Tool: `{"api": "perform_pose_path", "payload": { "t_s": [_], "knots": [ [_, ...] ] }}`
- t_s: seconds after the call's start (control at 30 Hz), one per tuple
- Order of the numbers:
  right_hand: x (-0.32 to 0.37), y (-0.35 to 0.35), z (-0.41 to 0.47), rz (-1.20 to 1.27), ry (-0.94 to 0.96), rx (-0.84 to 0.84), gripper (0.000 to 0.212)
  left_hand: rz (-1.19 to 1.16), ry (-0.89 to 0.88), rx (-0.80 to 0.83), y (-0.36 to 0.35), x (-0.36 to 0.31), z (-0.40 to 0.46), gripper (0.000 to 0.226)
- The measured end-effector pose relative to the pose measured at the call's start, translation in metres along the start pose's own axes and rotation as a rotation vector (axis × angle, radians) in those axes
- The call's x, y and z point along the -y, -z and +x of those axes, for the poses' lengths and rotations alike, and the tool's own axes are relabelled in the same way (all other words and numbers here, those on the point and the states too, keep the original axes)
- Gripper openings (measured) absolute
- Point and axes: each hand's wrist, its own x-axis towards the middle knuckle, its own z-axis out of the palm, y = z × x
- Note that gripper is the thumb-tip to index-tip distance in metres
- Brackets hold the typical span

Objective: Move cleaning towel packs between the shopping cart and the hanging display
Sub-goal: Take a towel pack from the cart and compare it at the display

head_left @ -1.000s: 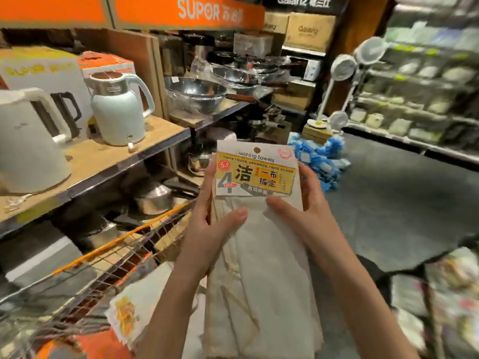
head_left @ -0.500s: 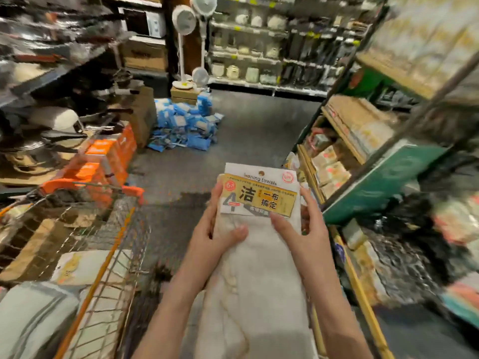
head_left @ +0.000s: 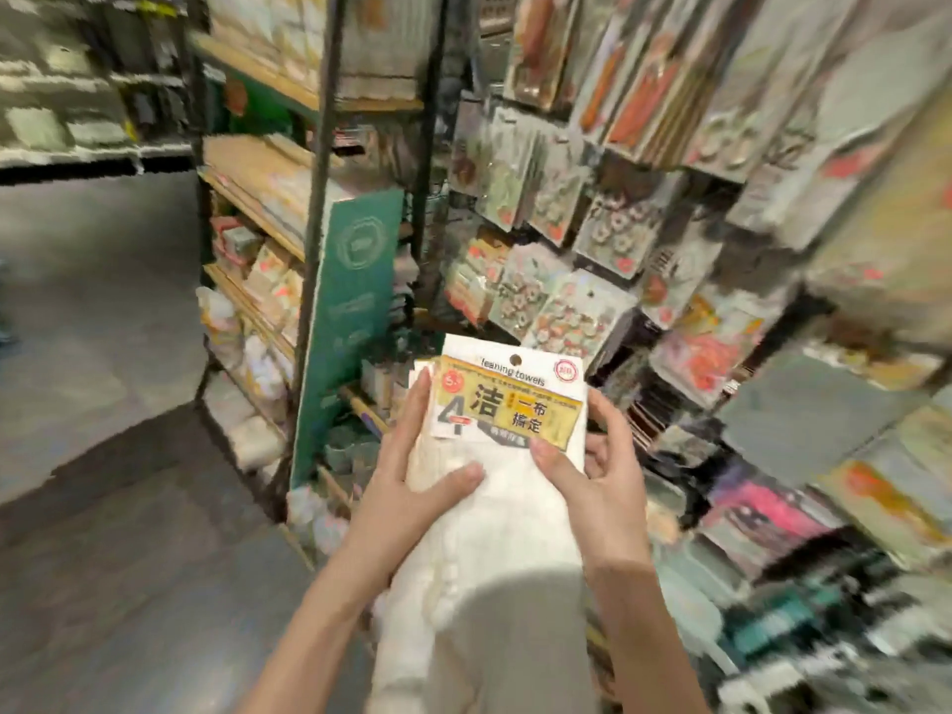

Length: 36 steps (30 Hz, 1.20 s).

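I hold a stack of cleaning towel packs (head_left: 507, 487) upright in front of me: white cloths with a white and yellow header card that has a hang hole at the top. My left hand (head_left: 412, 481) grips the left edge, thumb across the front. My right hand (head_left: 592, 471) grips the right edge, thumb on the front and fingers behind. The hanging display (head_left: 582, 239) stands just beyond the packs, blurred, full of carded goods on hooks. The shopping cart is out of view.
A dark metal shelf post (head_left: 317, 239) and a green sign panel (head_left: 350, 322) stand left of the packs. Wooden shelves (head_left: 257, 208) with boxed goods run behind them. Grey aisle floor (head_left: 103, 456) lies to the left. More hanging packets (head_left: 850, 456) crowd the right side.
My view has swung right, from the kettle shelf and cart, past the aisle, to the hanging display. Both hands kept hold of the towel packs; the cart left the view.
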Motion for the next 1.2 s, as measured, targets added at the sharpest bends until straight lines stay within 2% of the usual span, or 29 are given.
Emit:
{"api": "perform_pose_path", "payload": {
  "t_s": [0.17,0.37,0.43,0.57,0.67,0.73,0.83,1.0,1.2],
  "knots": [
    [0.004,0.075,-0.005,0.102,0.0,-0.27,0.06,0.008,-0.013,0.225,-0.074,0.002,0.025,0.07],
    [0.015,0.122,-0.02,0.094,0.079,-0.428,0.059,-0.089,-0.002,0.424,-0.131,-0.006,0.034,0.063],
    [0.014,0.138,-0.025,0.107,0.076,-0.484,0.061,-0.108,0.02,0.5,-0.147,-0.004,0.033,0.066],
    [0.007,0.165,-0.036,0.123,0.059,-0.557,0.058,-0.054,0.039,0.551,-0.179,-0.001,0.024,0.074],
    [0.004,0.192,-0.05,0.155,0.02,-0.586,0.059,-0.143,0.09,0.625,-0.205,-0.002,0.009,0.064],
    [0.003,0.216,-0.058,0.167,0.012,-0.61,0.059,-0.148,0.079,0.649,-0.229,-0.007,-0.006,0.06],
    [0.004,0.258,-0.066,0.145,0.019,-0.616,0.055,-0.101,0.078,0.602,-0.267,-0.021,-0.027,0.049],
    [0.007,0.336,-0.077,0.08,0.002,-0.578,0.051,-0.168,0.044,0.588,-0.336,-0.012,-0.052,0.067],
    [0.0,0.401,-0.087,0.14,-0.029,-0.524,0.049,-0.119,0.051,0.468,-0.393,0.0,-0.081,0.06]
  ]
}}
